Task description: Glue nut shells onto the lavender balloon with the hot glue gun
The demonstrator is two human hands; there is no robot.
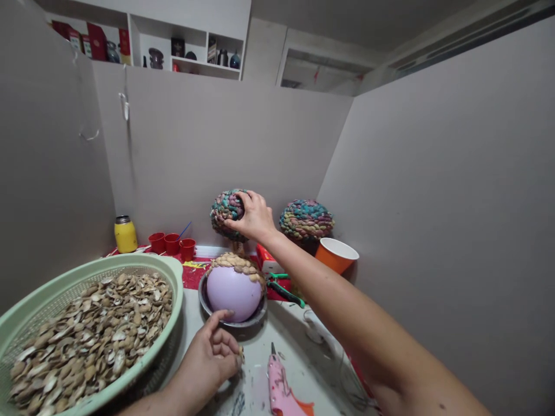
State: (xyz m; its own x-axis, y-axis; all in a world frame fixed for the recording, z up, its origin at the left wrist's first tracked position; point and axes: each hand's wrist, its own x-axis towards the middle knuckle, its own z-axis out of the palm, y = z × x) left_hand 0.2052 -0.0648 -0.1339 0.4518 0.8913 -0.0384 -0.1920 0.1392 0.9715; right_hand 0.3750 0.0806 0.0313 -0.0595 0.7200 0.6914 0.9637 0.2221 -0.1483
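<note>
My right hand [255, 216] reaches far forward, its thumb and fingers set against the side of a ball covered in painted shells [225, 211], coloured teal, pink and brown. Below it, a lilac balloon [232, 292] rests in a dark metal bowl [203, 300], its upper back layered with plain tan shells [234, 263]. My left hand [217, 349] is in front of the bowl, index finger stretched towards the balloon and the other fingers curled. A small brownish piece, apparently a shell, shows at its thumb tip. A pink glue gun [280, 384] lies to the right.
A green basket [176, 271] of loose shells [108, 323] fills the left. Behind stand a yellow jar [125, 236] and red cups [172, 244]. Right of centre are green-handled pliers [286, 293], an orange bucket [336, 257] and another painted shell-covered ball [306, 221]. Grey panels [225, 127] enclose the table.
</note>
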